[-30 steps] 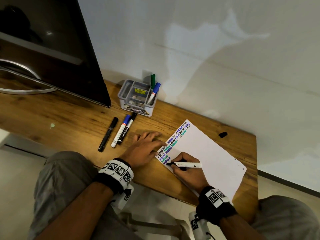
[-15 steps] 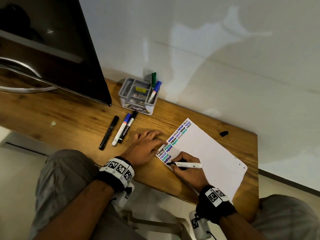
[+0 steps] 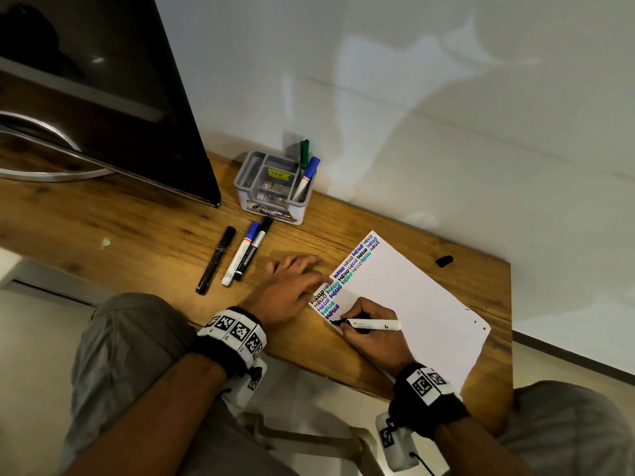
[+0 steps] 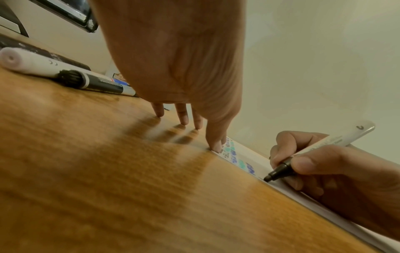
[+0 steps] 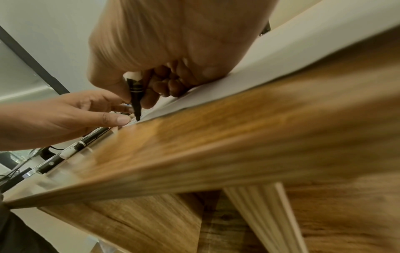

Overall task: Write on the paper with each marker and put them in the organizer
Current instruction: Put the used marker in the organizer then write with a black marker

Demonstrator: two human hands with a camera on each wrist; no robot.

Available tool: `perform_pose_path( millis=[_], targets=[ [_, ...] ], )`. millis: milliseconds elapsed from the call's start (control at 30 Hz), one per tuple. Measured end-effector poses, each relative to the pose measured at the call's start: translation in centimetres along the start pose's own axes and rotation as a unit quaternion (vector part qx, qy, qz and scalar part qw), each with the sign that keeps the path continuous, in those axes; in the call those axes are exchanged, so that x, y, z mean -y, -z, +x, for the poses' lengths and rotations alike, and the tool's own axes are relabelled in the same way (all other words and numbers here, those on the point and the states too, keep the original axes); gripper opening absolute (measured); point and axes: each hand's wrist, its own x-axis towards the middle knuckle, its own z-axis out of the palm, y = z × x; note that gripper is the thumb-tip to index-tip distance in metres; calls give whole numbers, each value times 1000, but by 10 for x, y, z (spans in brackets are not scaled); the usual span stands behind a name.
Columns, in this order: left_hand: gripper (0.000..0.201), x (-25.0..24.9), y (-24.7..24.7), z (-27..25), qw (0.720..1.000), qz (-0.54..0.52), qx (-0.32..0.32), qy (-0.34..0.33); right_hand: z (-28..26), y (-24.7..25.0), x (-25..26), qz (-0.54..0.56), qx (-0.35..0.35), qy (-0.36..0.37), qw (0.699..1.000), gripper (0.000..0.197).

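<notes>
Right hand: the right hand [image 3: 372, 333] rests on the near left part of the paper [image 3: 409, 304], its fingers [image 4: 303, 164] curled round a white marker [image 3: 374, 325].
Marker in hand: its long axis runs roughly left to right across the sheet, black tip to the left and down on the paper at the near left edge, blunt white end to the right and raised.
Left hand: the left hand [image 3: 288, 286] lies flat with fingers [image 4: 216, 143] straight and spread; the forefinger presses the left edge of the paper, the others touch the bench [image 3: 137, 235].
Paper: a white sheet lying askew on the bench, with rows of "HELLO" in black, blue and teal down its left edge.
Loose markers: to the left of the left hand lie a black marker [image 3: 216, 264], a blue-capped marker [image 3: 240, 253] and a black-capped marker [image 3: 252, 249], the last two touching; all point caps far and slightly right.
Organizer: a grey organizer [image 3: 271, 187] stands far on the bench by the wall, holding a green marker [image 3: 304, 154] and a blue marker [image 3: 307, 178] upright, caps up, in its right compartment.
Cap: a small black cap [image 3: 444, 260] lies right of the paper, apart from it.
Screen: a dark screen [image 3: 103, 80] stands at far left.
</notes>
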Motion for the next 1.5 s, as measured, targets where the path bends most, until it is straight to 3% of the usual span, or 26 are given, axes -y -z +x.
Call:
perform_pose_path(
  millis=[400, 600, 933, 1200, 1500],
  targets=[
    [48, 1, -1, 0, 1000, 1, -5, -2, 2, -1, 1, -12, -15, 1, 1000, 15],
    [48, 3, -3, 0, 1000, -1, -4, 0, 4, 3, 1, -57, -17, 45, 997, 17],
    [48, 1, -3, 1, 1000, 2, -1, 2, 5, 1, -2, -48, -13, 23, 998, 18],
    [47, 0, -2, 0, 1000, -4, -8, -3, 6, 6, -1, -97, -19, 58, 993, 20],
    [49, 0, -2, 0, 1000, -6, -1, 2, 6, 4, -6, -57, -9, 20, 998, 18]
  ],
)
